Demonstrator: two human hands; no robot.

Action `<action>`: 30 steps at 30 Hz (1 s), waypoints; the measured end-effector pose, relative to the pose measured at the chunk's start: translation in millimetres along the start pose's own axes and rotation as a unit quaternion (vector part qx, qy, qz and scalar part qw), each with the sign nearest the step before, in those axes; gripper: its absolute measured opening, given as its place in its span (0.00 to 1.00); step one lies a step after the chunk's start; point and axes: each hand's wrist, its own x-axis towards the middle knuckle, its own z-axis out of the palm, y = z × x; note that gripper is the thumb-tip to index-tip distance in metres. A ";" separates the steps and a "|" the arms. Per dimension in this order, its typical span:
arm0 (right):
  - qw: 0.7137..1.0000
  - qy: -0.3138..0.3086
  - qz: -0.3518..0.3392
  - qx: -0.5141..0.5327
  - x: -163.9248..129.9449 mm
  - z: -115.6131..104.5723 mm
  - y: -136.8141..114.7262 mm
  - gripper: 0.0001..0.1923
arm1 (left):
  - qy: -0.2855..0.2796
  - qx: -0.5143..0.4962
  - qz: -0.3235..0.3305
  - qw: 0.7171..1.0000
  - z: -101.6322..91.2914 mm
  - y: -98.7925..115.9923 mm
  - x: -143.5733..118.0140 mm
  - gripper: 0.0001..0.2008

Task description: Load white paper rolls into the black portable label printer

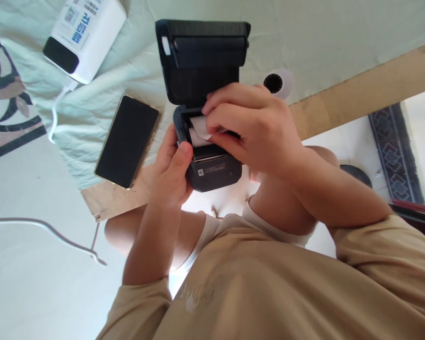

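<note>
A black portable thermal printer [216, 172] is held above the table's near edge, its lid [201, 61] swung up and away from me. My left hand [173, 165] grips the printer's left side, the thumb resting on the rim of the paper bay. Inside the bay lies a white paper roll [199, 132]. My right hand [255, 123] reaches over the bay from the right, its fingers closed on the roll's paper. The right part of the roll is hidden behind those fingers.
On the green tablecloth a smartphone [127, 141] lies to the left, dark screen up. Farther back is a white power bank [102, 38] with a white cable [55, 111] plugged in. A small white round object with a black face [273, 83] stands behind my right hand.
</note>
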 end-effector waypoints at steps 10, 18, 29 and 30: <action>0.966 0.178 -0.189 -0.010 -30.5 4.0 -6.7 0.10 | 0.025 -0.034 0.040 0.998 2.4 3.5 1.5 0.25; 0.973 0.139 -0.183 0.010 -41.9 5.8 3.2 0.07 | 0.030 0.008 0.124 0.992 -2.0 -5.8 -0.1 0.40; 0.994 0.018 -0.082 0.070 -47.9 -0.8 20.3 0.21 | 0.049 -0.040 0.095 0.993 8.7 4.2 1.4 0.38; 0.993 0.017 -0.082 0.081 -47.4 -1.0 18.8 0.20 | 0.066 -0.034 0.101 0.992 10.5 4.1 1.7 0.37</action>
